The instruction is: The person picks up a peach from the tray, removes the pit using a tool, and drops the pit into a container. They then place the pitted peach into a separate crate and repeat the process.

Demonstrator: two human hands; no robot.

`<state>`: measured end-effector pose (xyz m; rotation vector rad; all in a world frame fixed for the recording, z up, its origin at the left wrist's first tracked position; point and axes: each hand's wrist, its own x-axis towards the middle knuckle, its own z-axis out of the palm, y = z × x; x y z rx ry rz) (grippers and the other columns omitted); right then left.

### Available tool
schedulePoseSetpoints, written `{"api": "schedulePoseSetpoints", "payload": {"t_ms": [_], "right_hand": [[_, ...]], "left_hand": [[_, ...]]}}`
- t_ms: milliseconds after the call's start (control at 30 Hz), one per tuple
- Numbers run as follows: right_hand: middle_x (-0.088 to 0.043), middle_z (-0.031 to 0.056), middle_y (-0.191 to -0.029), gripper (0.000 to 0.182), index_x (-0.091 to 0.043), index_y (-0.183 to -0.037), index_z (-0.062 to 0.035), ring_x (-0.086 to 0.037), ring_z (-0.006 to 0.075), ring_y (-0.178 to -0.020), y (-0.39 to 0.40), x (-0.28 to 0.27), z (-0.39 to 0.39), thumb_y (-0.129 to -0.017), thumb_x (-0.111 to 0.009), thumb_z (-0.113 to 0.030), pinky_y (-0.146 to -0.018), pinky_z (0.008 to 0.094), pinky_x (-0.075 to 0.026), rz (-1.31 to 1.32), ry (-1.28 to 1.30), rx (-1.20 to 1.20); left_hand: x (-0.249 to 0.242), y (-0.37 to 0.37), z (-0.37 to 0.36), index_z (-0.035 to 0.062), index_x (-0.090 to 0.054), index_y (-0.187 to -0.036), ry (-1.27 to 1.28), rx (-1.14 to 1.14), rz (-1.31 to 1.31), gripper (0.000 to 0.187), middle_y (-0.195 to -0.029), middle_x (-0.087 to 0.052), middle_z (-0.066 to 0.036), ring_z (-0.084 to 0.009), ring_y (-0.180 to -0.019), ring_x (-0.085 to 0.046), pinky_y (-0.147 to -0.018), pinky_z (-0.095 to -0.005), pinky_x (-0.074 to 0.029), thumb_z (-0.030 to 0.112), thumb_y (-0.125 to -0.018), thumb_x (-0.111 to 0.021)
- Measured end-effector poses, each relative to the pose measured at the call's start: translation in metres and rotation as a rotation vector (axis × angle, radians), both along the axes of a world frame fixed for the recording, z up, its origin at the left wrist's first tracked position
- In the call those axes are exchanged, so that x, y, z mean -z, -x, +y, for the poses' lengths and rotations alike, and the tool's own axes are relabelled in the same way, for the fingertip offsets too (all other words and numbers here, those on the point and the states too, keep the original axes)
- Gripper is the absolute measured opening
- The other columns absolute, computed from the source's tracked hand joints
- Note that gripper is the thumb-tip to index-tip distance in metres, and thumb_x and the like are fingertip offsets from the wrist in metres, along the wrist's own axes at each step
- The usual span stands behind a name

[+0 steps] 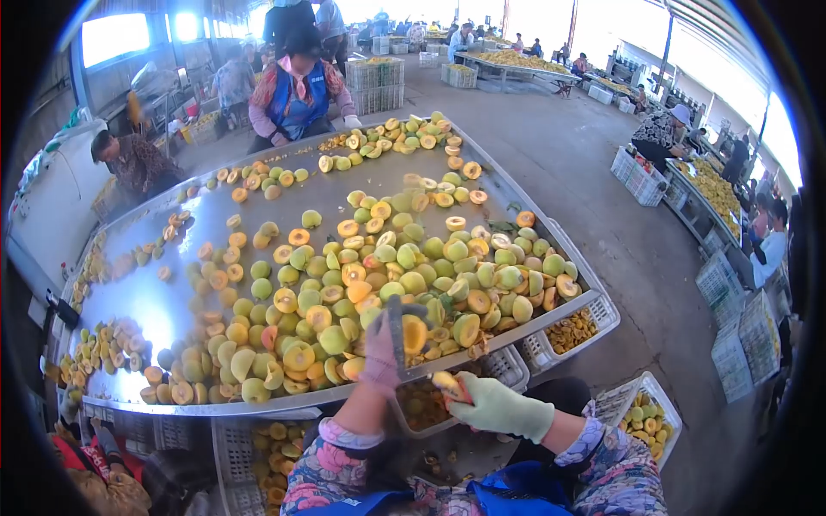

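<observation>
My left hand, in a pink glove with a dark palm, grips a peach half over the table's near edge, its orange cut face showing. Lower and to the right, my right hand wears a pale green glove. Its closed fingers hold a short yellow-and-red object, blurred, whose kind I cannot tell. Just beyond both hands lies a heap of whole and halved green-yellow peaches on the metal table.
Below the table edge, a white crate holds orange scraps. Another crate of peaches stands at the right, and a third at lower left. People sit around the table, one person across from me in a blue apron.
</observation>
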<state>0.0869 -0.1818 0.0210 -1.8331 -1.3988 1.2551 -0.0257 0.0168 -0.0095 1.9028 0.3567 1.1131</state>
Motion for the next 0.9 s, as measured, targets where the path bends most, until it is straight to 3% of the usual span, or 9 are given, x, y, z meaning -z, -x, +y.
{"api": "schedulePoseSetpoints", "payload": {"t_ms": [33, 67, 133, 200, 267, 400, 500, 667, 900], "right_hand": [[-0.068, 0.0082, -0.078, 0.022, -0.056, -0.106, -0.0080, -0.069, 0.0260, -0.060, -0.003, 0.011, -0.005, -0.095, -0.057, -0.027, -0.045, 0.0407, -0.051, -0.696, -0.184, -0.123], [-0.068, 0.0082, -0.078, 0.022, -0.056, -0.106, -0.0080, -0.069, 0.0260, -0.060, -0.003, 0.014, -0.009, -0.095, -0.057, -0.027, -0.045, 0.0407, -0.051, -0.701, -0.191, -0.118], [-0.071, 0.0144, -0.086, 0.025, -0.056, -0.109, -0.0035, -0.073, 0.0347, -0.072, -0.004, 0.016, -0.013, -0.096, -0.050, -0.023, -0.054, 0.0480, -0.056, -0.934, 0.081, -0.077], [-0.071, 0.0141, -0.084, 0.023, -0.056, -0.109, -0.0009, -0.072, 0.0334, -0.069, -0.006, 0.013, -0.017, -0.096, -0.048, -0.019, -0.052, 0.0475, -0.056, -0.954, -0.011, -0.075], [-0.071, 0.0136, -0.084, 0.023, -0.056, -0.108, -0.0012, -0.072, 0.0329, -0.069, -0.009, 0.017, -0.018, -0.095, -0.049, -0.019, -0.050, 0.0480, -0.055, -0.914, -0.106, -0.066], [-0.070, 0.0151, -0.082, 0.024, -0.057, -0.107, -0.0012, -0.072, 0.0334, -0.070, -0.016, 0.017, -0.021, -0.096, -0.049, -0.021, -0.055, 0.0477, -0.057, -0.908, -0.130, -0.111], [-0.069, 0.0158, -0.080, 0.022, -0.057, -0.104, -0.0035, -0.070, 0.0350, -0.068, -0.011, 0.015, -0.020, -0.094, -0.052, -0.022, -0.057, 0.0485, -0.057, -0.786, -0.219, -0.073], [-0.068, 0.0164, -0.080, 0.021, -0.056, -0.102, -0.0062, -0.069, 0.0367, -0.069, 0.009, -0.002, -0.018, -0.094, -0.054, -0.025, -0.059, 0.0499, -0.056, -0.684, -0.323, -0.037], [-0.068, 0.0152, -0.081, 0.025, -0.056, -0.098, -0.0066, -0.068, 0.0370, -0.073, -0.015, -0.012, -0.035, -0.089, -0.065, -0.028, -0.062, 0.0477, -0.055, -0.702, -0.267, 0.123]], "left_hand": [[-0.016, 0.012, -0.003, 0.0002, -0.066, -0.111, 0.431, 0.056, -0.072, 0.039, -0.092, -0.072, -0.011, -0.0194, -0.077, -0.070, -0.063, -0.0307, -0.057, 0.036, -0.103, -0.053], [-0.032, 0.025, -0.004, -0.0002, -0.068, -0.106, 0.863, 0.115, -0.140, 0.041, -0.091, -0.072, -0.009, -0.0177, -0.077, -0.069, -0.064, -0.0299, -0.056, 0.036, -0.104, -0.050], [-0.043, 0.059, -0.007, 0.0004, -0.070, -0.102, 0.566, -0.119, 0.021, 0.033, -0.091, -0.071, -0.007, -0.0135, -0.077, -0.066, -0.065, -0.0270, -0.054, 0.028, -0.102, -0.053], [-0.008, 0.113, -0.001, -0.0019, -0.069, -0.111, -0.005, -0.413, 0.272, 0.023, -0.098, -0.073, -0.012, -0.0212, -0.084, -0.068, -0.081, -0.0335, -0.054, 0.013, -0.099, -0.056], [-0.002, 0.170, -0.006, -0.0005, -0.069, -0.113, 0.392, -0.428, 0.284, 0.023, -0.097, -0.072, -0.017, -0.0291, -0.085, -0.068, -0.085, -0.0388, -0.054, 0.009, -0.093, -0.062], [-0.004, 0.252, -0.043, 0.0043, -0.069, -0.113, -0.068, -0.742, 0.992, 0.033, -0.088, -0.069, -0.018, -0.0356, -0.086, -0.067, -0.086, -0.0436, -0.053, 0.020, -0.084, -0.071], [-0.010, 0.250, -0.054, 0.0083, -0.069, -0.115, -0.563, -0.802, 0.957, 0.034, -0.097, -0.070, -0.016, -0.0341, -0.089, -0.067, -0.083, -0.0438, -0.053, 0.021, -0.083, -0.072], [-0.047, 0.128, -0.076, 0.0104, -0.065, -0.128, 0.007, -0.115, 0.571, 0.047, -0.109, -0.071, -0.011, -0.0282, -0.100, -0.068, -0.089, -0.0374, -0.054, 0.013, -0.082, -0.076], [-0.018, 0.009, -0.069, 0.0143, -0.067, -0.116, 0.020, 0.219, 0.732, 0.032, -0.111, -0.068, -0.015, -0.0341, -0.101, -0.065, -0.088, -0.0403, -0.053, 0.029, -0.088, -0.069]]}}
